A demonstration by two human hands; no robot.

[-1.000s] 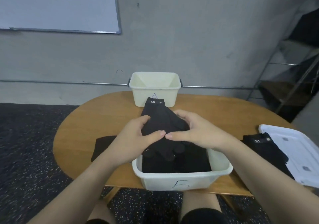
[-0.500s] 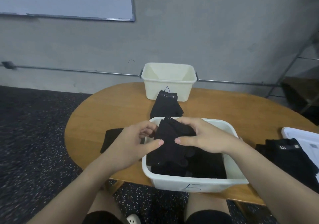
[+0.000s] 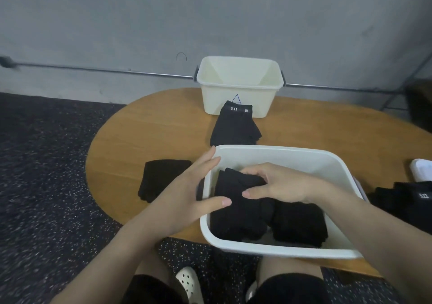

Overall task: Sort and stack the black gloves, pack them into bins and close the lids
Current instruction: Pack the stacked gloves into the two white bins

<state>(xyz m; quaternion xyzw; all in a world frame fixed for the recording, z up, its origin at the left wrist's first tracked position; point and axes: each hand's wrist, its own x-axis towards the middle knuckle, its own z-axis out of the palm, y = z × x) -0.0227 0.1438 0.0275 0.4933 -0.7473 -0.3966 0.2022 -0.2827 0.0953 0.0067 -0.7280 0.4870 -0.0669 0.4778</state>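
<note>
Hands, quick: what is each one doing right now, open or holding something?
Left hand: open, fingers straight, at the near bin's left rim.
Right hand: fingers curled on the black gloves inside that bin.

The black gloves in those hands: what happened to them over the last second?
The bundle of black fabric gloves went down from above the near white plastic bin onto the pile inside it. The left hand let go and opened at the bin's left wall; the right hand presses the bundle down. The far cream bin and the loose gloves on the round wooden table lie as before.
</note>
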